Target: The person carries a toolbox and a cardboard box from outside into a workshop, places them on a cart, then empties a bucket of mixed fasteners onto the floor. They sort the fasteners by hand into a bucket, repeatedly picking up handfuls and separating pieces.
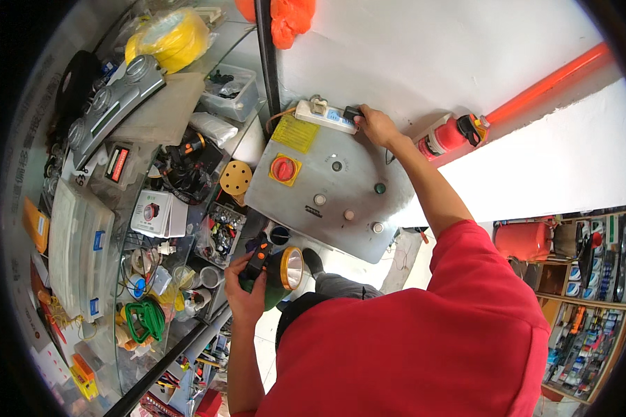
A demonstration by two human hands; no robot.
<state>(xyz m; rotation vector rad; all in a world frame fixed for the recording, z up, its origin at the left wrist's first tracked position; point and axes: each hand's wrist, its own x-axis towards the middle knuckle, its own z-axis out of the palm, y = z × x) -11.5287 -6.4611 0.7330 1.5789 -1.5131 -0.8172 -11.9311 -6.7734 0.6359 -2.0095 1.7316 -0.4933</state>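
My left hand (242, 292) is closed around the black handle of a hand lamp (293, 269) with orange buttons, a gold rim and a green body. It is held beside the shelves, its reflector facing right. My right arm reaches forward over a grey metal control box (299, 198). There my right hand (380, 128) grips a small black plug-in charger (352, 112) at the right end of a white power strip (327, 117). The fingers partly hide the charger, and I cannot tell whether it is fully seated. A thin dark cord hangs below that hand.
Cluttered glass shelves (129, 229) fill the left side, with boxes, tape and cords. The control box carries a red rotary switch (283, 169) and several buttons. A red fire extinguisher (452, 135) stands by the white wall. Stocked wooden shelves (588, 306) are at the right.
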